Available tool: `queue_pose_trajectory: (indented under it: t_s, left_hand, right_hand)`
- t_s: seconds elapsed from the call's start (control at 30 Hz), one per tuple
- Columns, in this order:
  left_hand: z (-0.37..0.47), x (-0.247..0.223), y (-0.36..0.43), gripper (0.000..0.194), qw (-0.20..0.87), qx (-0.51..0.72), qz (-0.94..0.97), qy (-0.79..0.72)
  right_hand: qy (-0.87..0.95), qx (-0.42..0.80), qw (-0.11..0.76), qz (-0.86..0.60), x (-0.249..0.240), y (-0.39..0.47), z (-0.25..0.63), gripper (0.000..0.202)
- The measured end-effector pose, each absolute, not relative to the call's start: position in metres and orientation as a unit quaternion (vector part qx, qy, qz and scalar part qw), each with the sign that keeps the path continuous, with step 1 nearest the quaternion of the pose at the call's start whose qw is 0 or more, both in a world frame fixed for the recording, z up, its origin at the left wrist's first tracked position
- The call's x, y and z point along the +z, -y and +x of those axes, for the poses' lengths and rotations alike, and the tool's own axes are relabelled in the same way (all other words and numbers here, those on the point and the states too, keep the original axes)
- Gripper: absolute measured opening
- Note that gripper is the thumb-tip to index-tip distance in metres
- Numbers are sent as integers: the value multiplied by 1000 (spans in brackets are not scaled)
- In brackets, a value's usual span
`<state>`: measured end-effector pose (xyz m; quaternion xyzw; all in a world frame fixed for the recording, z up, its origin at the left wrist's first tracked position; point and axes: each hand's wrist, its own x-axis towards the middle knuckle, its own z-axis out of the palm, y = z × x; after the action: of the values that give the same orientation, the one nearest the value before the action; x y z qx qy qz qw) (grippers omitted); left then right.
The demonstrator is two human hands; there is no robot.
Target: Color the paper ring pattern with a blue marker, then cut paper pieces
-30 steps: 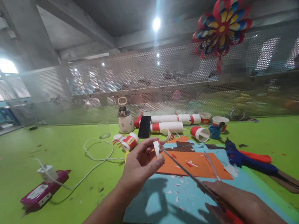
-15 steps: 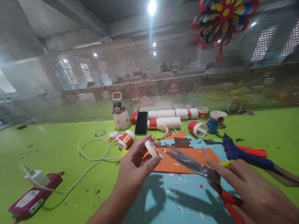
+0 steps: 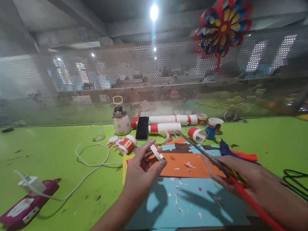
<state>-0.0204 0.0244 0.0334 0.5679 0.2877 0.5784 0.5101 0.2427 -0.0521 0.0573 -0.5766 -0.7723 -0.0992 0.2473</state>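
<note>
Between its thumb and fingertips, my left hand [image 3: 145,163] pinches a small curved white and red piece of paper cup [image 3: 155,152]. My right hand [image 3: 254,184] is wrapped round red-handled scissors [image 3: 241,185], whose blades point up and to the left, apart from the cup piece. A thin pale strip, too blurred to name, also shows by the right fingers. Both hands are over orange paper [image 3: 177,164] and light blue paper [image 3: 184,203], which bear small white and red scraps.
Behind the hands are a black phone [image 3: 142,128], a white bottle [image 3: 121,122], cup tubes [image 3: 168,128] and a tipped cup [image 3: 197,135]. A purple power strip [image 3: 29,207] with a white cable lies left. A blue glue gun [image 3: 226,148] and black cable [image 3: 299,181] are right.
The scissors have turned, their blades now showing edge-on and raised away from the cup piece. My right hand has shifted slightly right. The camera view has swung a little to the right.
</note>
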Motion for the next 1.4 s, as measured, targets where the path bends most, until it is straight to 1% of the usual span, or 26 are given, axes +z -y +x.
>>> queue_pose_trajectory:
  t_s: [0.03, 0.1, 0.2, 0.3, 0.4, 0.47, 0.6, 0.7, 0.77, 0.83, 0.97, 1.2, 1.3, 1.4]
  left_hand:
    - [-20, 31, -25, 53, 499, 580, 578, -283]
    - [-20, 26, -27, 51, 462, 588, 602, -279]
    - [-22, 21, -30, 51, 395, 603, 631, -285]
    - [-24, 19, -32, 52, 359, 601, 649, -297]
    - [-25, 16, -34, 51, 323, 603, 658, -314]
    - [-25, 15, -34, 51, 299, 605, 661, -329]
    - [-25, 13, -35, 50, 276, 589, 671, -356]
    - [-25, 14, -36, 50, 254, 574, 687, -365]
    - [-26, 14, -36, 49, 230, 570, 698, -368]
    - [-27, 14, -36, 48, 211, 565, 707, -370]
    - [-27, 15, -36, 48, 205, 554, 710, -383]
    - [-26, 16, -34, 48, 183, 551, 714, -390]
    - [-27, 14, -34, 46, 138, 554, 727, -381]
    - [-28, 12, -33, 46, 104, 551, 740, -370]
  right_hand:
    - [778, -70, 244, -575, 58, 53, 237, 28]
    - [793, -56, 238, -559, 55, 56, 228, 33]
    - [817, -100, 239, -516, 44, 60, 220, 33]
    - [826, -151, 253, -481, 33, 60, 217, 31]
    - [825, -171, 266, -468, 23, 58, 219, 27]
    - [824, -176, 269, -467, 16, 57, 221, 29]
    - [822, -170, 259, -479, -2, 56, 227, 30]
    - [824, -158, 235, -491, -12, 58, 228, 40]
    - [825, -156, 227, -494, -13, 58, 226, 47]
    - [825, -155, 223, -496, -11, 59, 223, 49]
    - [824, -143, 225, -500, -8, 61, 219, 47]
    - [818, -124, 229, -514, -18, 65, 223, 61]
    - [816, -128, 230, -515, -18, 66, 224, 60]
    - [815, -129, 224, -519, -15, 65, 223, 54]
